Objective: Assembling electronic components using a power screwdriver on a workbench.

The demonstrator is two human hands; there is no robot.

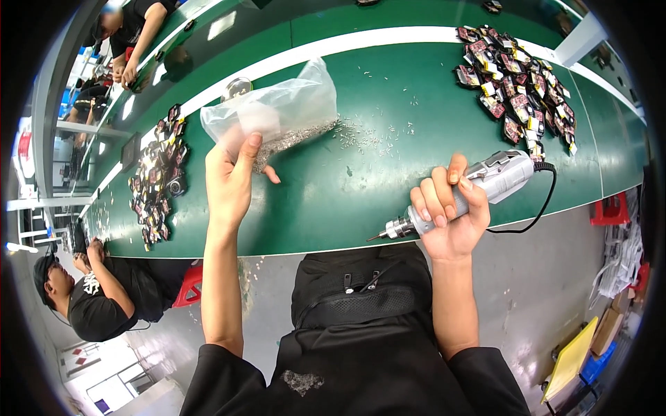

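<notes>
Two hands, both busy. Left hand [232, 173] has a clear plastic bag [305, 93] up over the near-left part of the green table [333, 215], thumb on the near side pinching it against the fingers, most of which are hidden behind the plastic. Bottom of the bag is loaded with tiny silver screw-like bits [298, 136]. Can't tell whether its underside touches the table.

Right hand [451, 208] has its fingers curled around a gray electric screwdriver [499, 177], palm turned up, bit pointing left near the table's front edge. Black cord [544, 208] loops off its back end.

More loose silver bits [364, 139] are scattered on the tabletop just right of the bag, thinning out toward the far side. Round object [239, 87] partly tucked behind the bag, no clue what it is.

Further out: one big heap of small black-and-pink units [513, 87] at far right, another pile of dark units [159, 184] on the left. Black zippered bag [364, 291] sits right in front of the wearer's torso. One co-worker in black [94, 298] is at the left by a red stool [189, 288], another person [139, 31] is across the table at top left, and there's a second red stool [610, 210] off to the right.
</notes>
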